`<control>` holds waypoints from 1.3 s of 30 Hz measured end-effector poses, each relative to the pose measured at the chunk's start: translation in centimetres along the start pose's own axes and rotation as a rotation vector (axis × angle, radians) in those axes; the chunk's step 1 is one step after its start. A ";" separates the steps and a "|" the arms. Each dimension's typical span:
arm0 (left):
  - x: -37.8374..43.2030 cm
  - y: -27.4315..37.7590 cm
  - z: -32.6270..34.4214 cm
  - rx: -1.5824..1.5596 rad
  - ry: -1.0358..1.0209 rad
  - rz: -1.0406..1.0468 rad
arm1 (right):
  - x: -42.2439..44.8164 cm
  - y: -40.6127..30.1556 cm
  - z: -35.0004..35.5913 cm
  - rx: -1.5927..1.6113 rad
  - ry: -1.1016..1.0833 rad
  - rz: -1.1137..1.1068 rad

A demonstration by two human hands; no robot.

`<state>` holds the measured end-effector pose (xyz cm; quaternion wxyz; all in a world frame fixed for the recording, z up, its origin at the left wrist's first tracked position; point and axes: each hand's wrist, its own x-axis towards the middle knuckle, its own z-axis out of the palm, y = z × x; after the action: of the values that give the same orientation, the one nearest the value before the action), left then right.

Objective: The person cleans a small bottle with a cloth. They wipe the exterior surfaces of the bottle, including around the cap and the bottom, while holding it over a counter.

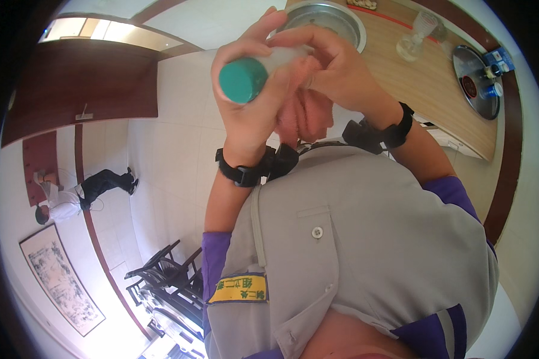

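A whitish, translucent bottle [284, 57] with a green cap [242, 80] is held up in front of my chest. My left hand [249, 119] wraps around it just behind the cap, which points toward me. A pink cloth [306, 114] is bunched against the side of the bottle and hangs down between my wrists. My right hand [341, 67] grips this cloth, its fingers reaching to the far end of the bottle. That end is partly hidden by fingers and cloth.
Beyond my hands, a metal basin [359, 27] stands on a wooden countertop [395, 85]. A clear plastic bottle [411, 45] and a round tray [485, 105] with small containers are to the right. At left are a dark wooden door [85, 80], a person [67, 204] and black chairs [170, 269].
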<state>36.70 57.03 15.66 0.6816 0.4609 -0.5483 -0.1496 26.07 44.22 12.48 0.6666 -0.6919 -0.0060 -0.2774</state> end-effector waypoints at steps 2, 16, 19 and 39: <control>-0.1 -0.4 -0.1 -0.124 0.017 0.009 | 0.1 -0.4 -0.4 0.002 -0.006 -0.015; 0.8 -1.5 0.5 -0.077 -0.082 0.158 | -0.7 -2.1 -1.6 0.064 0.027 -0.056; 1.2 -0.6 0.7 0.013 -0.166 0.166 | -0.5 -1.4 -1.6 0.201 0.107 0.088; 2.0 -2.2 -0.6 -0.107 -0.105 0.112 | 0.6 -0.4 -1.0 0.057 0.121 -0.048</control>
<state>38.63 54.77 15.16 0.6831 0.3838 -0.5993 -0.1642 26.06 43.16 13.00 0.6784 -0.6541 0.0096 -0.3345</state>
